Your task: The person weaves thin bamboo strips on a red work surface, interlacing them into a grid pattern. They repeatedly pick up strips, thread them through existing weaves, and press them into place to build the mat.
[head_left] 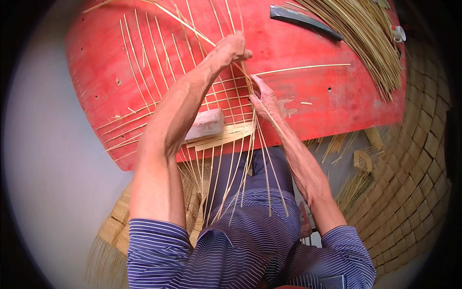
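On a red board [308,115] lies an open lattice of thin bamboo strips [236,103], crossing each other, with long ends running over the near edge towards my lap. My left hand [233,47] is closed on bamboo strips above the lattice's far side. Lower and to the right, my right hand [265,100] pinches the upright strips at the lattice's right edge, thumb and fingers around them. A whitish block [208,123] rests on the lattice near the front edge, beside a flat, pale woven band [228,135]. The left fingers are partly hidden by the hand itself.
A thick bundle of strips [358,43] lies at the board's far right, next to a dark, long blade-like tool [305,22] and a white cup [398,33]. Woven pieces [409,192] are stacked at right; more [115,224] lie at lower left.
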`<state>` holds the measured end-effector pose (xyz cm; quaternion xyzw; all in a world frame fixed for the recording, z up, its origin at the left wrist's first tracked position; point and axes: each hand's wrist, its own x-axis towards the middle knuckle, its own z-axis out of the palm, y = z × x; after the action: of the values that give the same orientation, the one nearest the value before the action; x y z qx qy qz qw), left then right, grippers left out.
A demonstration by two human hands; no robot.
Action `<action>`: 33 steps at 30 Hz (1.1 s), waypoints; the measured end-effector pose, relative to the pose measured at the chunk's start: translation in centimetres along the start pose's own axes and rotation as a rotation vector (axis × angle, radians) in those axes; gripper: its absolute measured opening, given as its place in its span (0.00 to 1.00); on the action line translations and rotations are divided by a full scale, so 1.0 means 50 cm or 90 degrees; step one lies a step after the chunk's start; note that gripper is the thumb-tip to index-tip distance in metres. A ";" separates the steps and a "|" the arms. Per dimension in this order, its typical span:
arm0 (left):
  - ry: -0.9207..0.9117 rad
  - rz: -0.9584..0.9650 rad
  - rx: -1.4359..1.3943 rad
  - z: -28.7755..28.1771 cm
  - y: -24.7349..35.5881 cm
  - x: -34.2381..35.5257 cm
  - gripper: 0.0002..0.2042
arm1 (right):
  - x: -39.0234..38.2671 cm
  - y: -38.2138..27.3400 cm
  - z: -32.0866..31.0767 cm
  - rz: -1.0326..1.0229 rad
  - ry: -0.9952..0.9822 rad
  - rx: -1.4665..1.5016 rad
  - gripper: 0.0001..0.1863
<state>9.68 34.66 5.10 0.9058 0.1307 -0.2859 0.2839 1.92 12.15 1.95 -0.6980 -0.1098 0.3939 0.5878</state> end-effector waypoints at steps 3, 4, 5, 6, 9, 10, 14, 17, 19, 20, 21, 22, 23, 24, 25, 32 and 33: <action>0.145 -0.092 -0.116 0.025 0.002 0.021 0.30 | 0.000 -0.023 -0.007 -0.080 0.009 -0.119 0.35; 0.184 -0.136 -0.141 0.034 -0.002 0.027 0.31 | -0.006 -0.035 -0.007 -0.053 0.000 -0.180 0.33; 0.222 -0.177 -0.167 0.042 0.003 0.036 0.31 | -0.005 -0.035 -0.003 -0.088 0.003 -0.224 0.33; 0.252 -0.207 -0.194 0.050 0.001 0.037 0.27 | -0.005 -0.036 -0.002 -0.097 -0.007 -0.227 0.33; 0.289 -0.265 -0.158 0.060 0.008 0.052 0.21 | -0.005 -0.043 -0.017 -0.028 -0.058 -0.154 0.34; 0.321 -0.277 -0.185 0.064 0.013 0.054 0.15 | -0.004 -0.046 -0.024 0.019 -0.070 -0.077 0.34; 0.322 -0.132 -0.271 0.063 -0.006 0.057 0.11 | -0.003 0.013 -0.074 0.132 0.010 0.260 0.33; 0.271 -0.071 -0.381 0.045 -0.001 0.050 0.12 | 0.016 0.029 -0.090 0.175 0.210 0.481 0.30; 0.231 -0.043 -0.369 0.037 0.004 0.046 0.12 | 0.032 0.024 -0.098 0.142 0.279 0.584 0.26; 0.213 -0.028 -0.362 0.032 0.006 0.046 0.12 | 0.046 0.023 -0.099 0.101 0.272 0.569 0.24; 0.221 -0.010 -0.372 0.030 0.010 0.044 0.13 | 0.054 0.020 -0.102 0.089 0.258 0.565 0.24; 0.228 0.008 -0.381 0.032 0.013 0.041 0.13 | 0.062 0.018 -0.105 0.077 0.244 0.561 0.24; 0.238 0.024 -0.388 0.033 0.006 0.043 0.14 | 0.072 0.013 -0.105 0.064 0.227 0.560 0.24; 0.288 0.075 -0.349 0.036 -0.007 0.048 0.16 | 0.084 0.003 -0.098 0.083 0.211 0.526 0.31; 0.242 0.064 -0.425 0.041 -0.016 0.054 0.15 | 0.093 -0.008 -0.093 0.096 0.223 0.533 0.34; 0.082 0.049 -0.632 0.035 -0.025 0.071 0.11 | 0.164 -0.087 -0.063 0.166 0.174 0.431 0.45; 0.069 0.058 -0.639 0.032 -0.015 0.062 0.11 | 0.174 -0.093 -0.062 0.172 0.149 0.392 0.43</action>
<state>11.15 34.57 1.87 0.6761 0.2270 -0.1277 0.6892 11.25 16.55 2.51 -0.5366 0.1755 0.3999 0.7221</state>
